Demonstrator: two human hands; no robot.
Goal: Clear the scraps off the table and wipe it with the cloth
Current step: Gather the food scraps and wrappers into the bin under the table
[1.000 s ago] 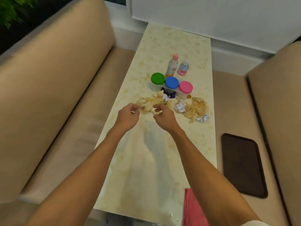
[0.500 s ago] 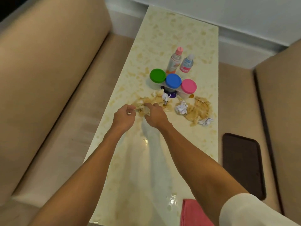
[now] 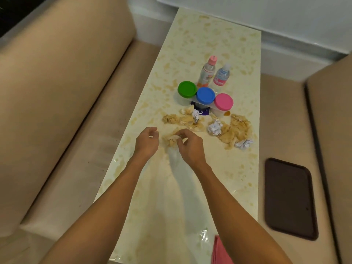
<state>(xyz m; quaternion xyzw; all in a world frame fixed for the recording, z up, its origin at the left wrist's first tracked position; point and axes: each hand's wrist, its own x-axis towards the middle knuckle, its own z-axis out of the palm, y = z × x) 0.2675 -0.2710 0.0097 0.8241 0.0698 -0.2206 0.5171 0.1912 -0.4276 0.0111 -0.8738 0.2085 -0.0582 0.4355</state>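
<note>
Right hand (image 3: 190,147) pinches scraps (image 3: 171,139); left hand (image 3: 147,142) curled, grip unclear; table (image 3: 209,44) runs lengthwise away

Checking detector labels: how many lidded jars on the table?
3, in a row: green-lidded jar leftmost, blue-lidded jar middle, pink-lidded jar rightmost. None looks hidden.

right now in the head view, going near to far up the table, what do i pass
pink cloth → right hand pinching a scrap → crumpled paper ball → blue-lidded jar → pink-capped bottle. The left hand is level with the right, so it has no place in the order.
</note>
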